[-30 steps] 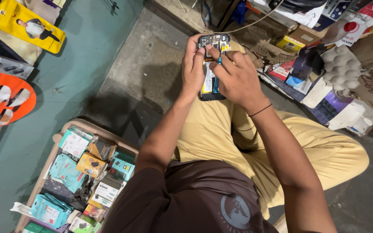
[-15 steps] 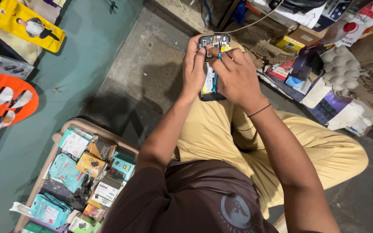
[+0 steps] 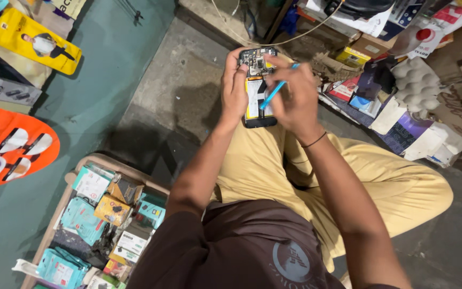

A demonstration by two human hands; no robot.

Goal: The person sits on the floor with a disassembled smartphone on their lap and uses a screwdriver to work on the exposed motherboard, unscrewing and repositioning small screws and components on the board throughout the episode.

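Starting left, we see a wooden tray (image 3: pixel 54 210) packed with small boxed packets (image 3: pixel 89 211). Above our knees, our left hand (image 3: pixel 235 91) clasps the opened phone (image 3: pixel 258 88); our right hand (image 3: pixel 294 101) pinches a blue tool (image 3: pixel 274 92) against it, bare concrete floor (image 3: pixel 177 80) alongside.

The opened black phone (image 3: pixel 258 85) shows bare metal and circuit board above a glossy yellow battery panel, beside a smooth blue plastic tool (image 3: pixel 275 91). Matt tan cloth trousers (image 3: pixel 274 166) lie over rough grey concrete floor (image 3: pixel 188 91). The shallow wooden tray (image 3: pixel 89 160) holds shiny plastic-wrapped packets.

Single head-worn view, looking steeply down, close over lap (image 3: pixel 274 176) and floor (image 3: pixel 188 80)
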